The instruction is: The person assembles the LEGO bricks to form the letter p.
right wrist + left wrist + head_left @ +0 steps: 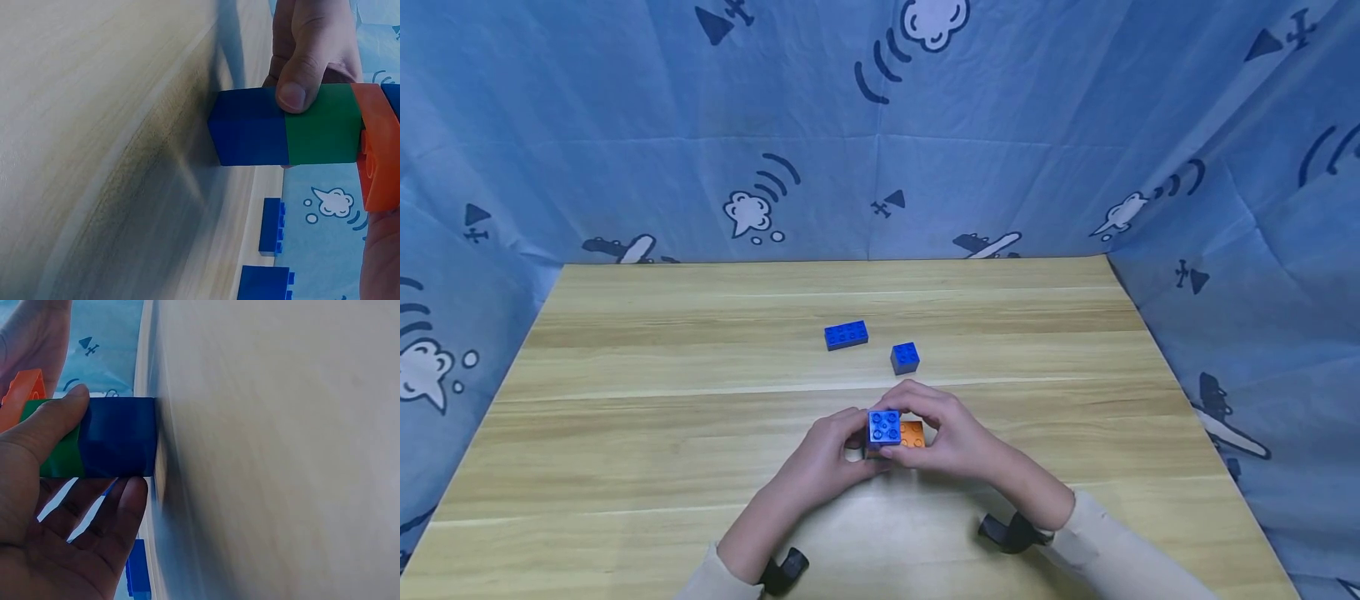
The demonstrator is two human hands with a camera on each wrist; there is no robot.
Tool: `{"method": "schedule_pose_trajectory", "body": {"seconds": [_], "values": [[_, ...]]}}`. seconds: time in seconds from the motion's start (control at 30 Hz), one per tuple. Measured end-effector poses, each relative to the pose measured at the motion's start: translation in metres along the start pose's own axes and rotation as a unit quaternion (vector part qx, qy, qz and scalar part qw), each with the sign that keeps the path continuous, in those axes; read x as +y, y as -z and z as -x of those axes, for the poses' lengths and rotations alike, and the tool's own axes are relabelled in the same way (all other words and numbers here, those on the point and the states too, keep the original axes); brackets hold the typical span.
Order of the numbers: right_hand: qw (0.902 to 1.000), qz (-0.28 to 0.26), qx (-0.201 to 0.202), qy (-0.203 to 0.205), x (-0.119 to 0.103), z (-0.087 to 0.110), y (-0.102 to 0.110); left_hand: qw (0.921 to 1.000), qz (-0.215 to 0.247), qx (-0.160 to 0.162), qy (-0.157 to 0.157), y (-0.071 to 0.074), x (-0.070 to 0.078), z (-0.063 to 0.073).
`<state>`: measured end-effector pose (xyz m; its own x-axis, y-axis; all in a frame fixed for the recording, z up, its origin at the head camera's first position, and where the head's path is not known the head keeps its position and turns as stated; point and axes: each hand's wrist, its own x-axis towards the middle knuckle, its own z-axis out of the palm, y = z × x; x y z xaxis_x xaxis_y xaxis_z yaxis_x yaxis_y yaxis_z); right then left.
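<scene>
A blue cloth point(805, 100), printed with dark aircraft and white puffs, rises behind and at both sides of the wooden surface point(647, 400), whose pale and brown grain runs from side to side. Light sleeves point(1120, 546) reach in from the person's side, and beyond them the two grips face each other near the middle. The right grip point(951, 433) is grasping the upper blue brick point(883, 426), thumb in front and fingers behind. The left grip point(826, 454) clasps the stack point(294, 140) lower down, its thumb at the seam between the green brick point(324, 128) and the lower blue brick point(253, 131), its fingers on the opposite side. The stack is upright between both grips; whether its foot touches the surface, I cannot tell. From the bottom it runs lower blue brick, green brick, orange brick point(913, 433), upper blue brick. The orange brick juts out to the right, bare studs showing beside the upper blue brick. A black device point(1015, 533) sits at each wrist. Beyond the grips lies a long blue brick point(846, 335) and, to its right and slightly nearer, a small blue brick point(905, 358), the two apart.
</scene>
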<state>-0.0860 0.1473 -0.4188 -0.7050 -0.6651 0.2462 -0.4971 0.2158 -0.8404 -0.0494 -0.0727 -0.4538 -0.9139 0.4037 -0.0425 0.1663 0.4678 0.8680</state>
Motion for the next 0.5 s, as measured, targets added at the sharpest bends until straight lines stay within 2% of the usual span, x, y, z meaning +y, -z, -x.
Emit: {"method": "schedule_pose_trajectory", "body": {"seconds": [0.5], "values": [[1.0, 0.0, 0.004, -0.007, -0.0002, 0.0014, -0.0017, 0.9999, -0.01, 0.001, -0.003, 0.0001, -0.0001, -0.0011]]}}
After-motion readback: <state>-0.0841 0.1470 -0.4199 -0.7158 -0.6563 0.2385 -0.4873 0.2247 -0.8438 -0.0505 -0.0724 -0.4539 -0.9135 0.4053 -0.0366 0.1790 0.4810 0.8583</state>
